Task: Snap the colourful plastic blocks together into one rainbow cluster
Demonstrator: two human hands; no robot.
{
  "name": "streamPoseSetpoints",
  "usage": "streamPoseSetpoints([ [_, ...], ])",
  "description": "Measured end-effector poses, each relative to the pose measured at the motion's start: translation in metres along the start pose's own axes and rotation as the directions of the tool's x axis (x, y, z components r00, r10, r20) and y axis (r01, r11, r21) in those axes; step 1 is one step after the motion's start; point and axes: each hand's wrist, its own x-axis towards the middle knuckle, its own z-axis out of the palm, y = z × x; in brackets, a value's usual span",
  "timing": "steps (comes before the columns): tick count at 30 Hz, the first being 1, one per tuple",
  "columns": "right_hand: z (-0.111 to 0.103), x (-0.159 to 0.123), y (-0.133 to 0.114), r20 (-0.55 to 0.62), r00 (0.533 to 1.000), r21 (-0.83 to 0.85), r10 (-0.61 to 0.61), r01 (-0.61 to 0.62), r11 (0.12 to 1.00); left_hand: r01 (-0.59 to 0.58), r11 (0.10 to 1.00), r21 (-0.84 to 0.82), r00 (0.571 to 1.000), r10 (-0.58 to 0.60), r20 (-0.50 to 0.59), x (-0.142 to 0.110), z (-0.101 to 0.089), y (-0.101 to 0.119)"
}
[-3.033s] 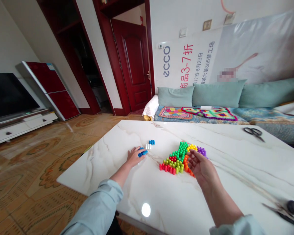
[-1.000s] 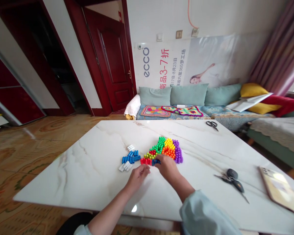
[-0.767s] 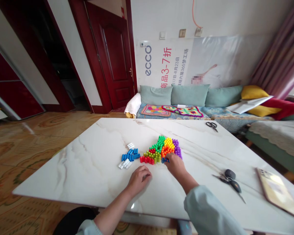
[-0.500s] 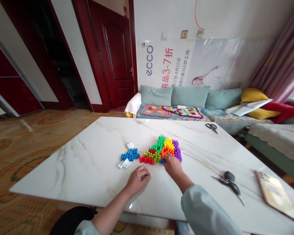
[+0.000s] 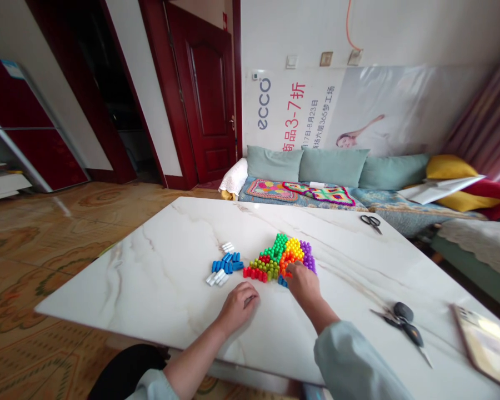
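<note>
A cluster of standing coloured pegs (image 5: 281, 256), green, yellow, purple, orange, olive and red, sits mid-table on the white marble table (image 5: 170, 278). My right hand (image 5: 302, 283) is at its near edge, fingers pinched on a blue peg (image 5: 281, 281) held against the cluster. Loose blue and white pegs (image 5: 224, 268) lie to the left of the cluster. My left hand (image 5: 241, 304) rests on the tabletop with its fingers curled, near the loose pegs; what it holds, if anything, is hidden.
Black scissors (image 5: 371, 221) lie at the far right of the table. A second pair of scissors (image 5: 404, 325) and a flat booklet (image 5: 485, 344) lie at the near right. A sofa with cushions (image 5: 337, 166) stands behind the table.
My left hand drew back from the cluster toward me and settled on the table. My right hand slid rightward along the cluster's near edge with the blue peg. The camera view shifted slightly.
</note>
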Motion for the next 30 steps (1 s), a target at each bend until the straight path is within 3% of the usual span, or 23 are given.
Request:
streamPoseSetpoints([
  [3, -0.007, -0.002, -0.008, -0.016, 1.0, 0.065, -0.021, 0.022, 0.998, 0.053, 0.972, 0.231, 0.984, -0.012, -0.175, -0.001, -0.002, 0.001],
  [6, -0.012, -0.005, -0.018, -0.031, 0.998, 0.122, -0.05, 0.054, 0.991, 0.25, 0.857, 0.451, 0.938, -0.099, -0.333, 0.005, -0.008, -0.008],
  [10, -0.016, -0.008, -0.031, -0.048, 0.995, 0.162, -0.09, 0.097, 0.982, 0.451, 0.701, 0.552, 0.888, -0.295, -0.351, 0.02, -0.022, -0.034],
  [14, -0.016, -0.009, -0.041, -0.031, 0.992, 0.184, -0.122, 0.126, 0.975, 0.441, 0.682, 0.583, 0.897, -0.315, -0.31, 0.027, -0.031, -0.048],
  [18, -0.011, -0.01, -0.051, -0.027, 0.987, 0.204, -0.156, 0.159, 0.966, 0.429, 0.686, 0.587, 0.9, -0.267, -0.345, 0.026, -0.03, -0.046],
  [26, -0.007, -0.013, -0.067, 0.011, 0.977, 0.196, -0.214, 0.208, 0.958, 0.464, 0.728, 0.505, 0.863, -0.243, -0.442, 0.022, -0.031, -0.044],
  [30, -0.006, -0.013, -0.07, 0.013, 0.972, 0.198, -0.234, 0.226, 0.954, 0.455, 0.703, 0.547, 0.88, -0.262, -0.396, 0.021, -0.031, -0.043],
])
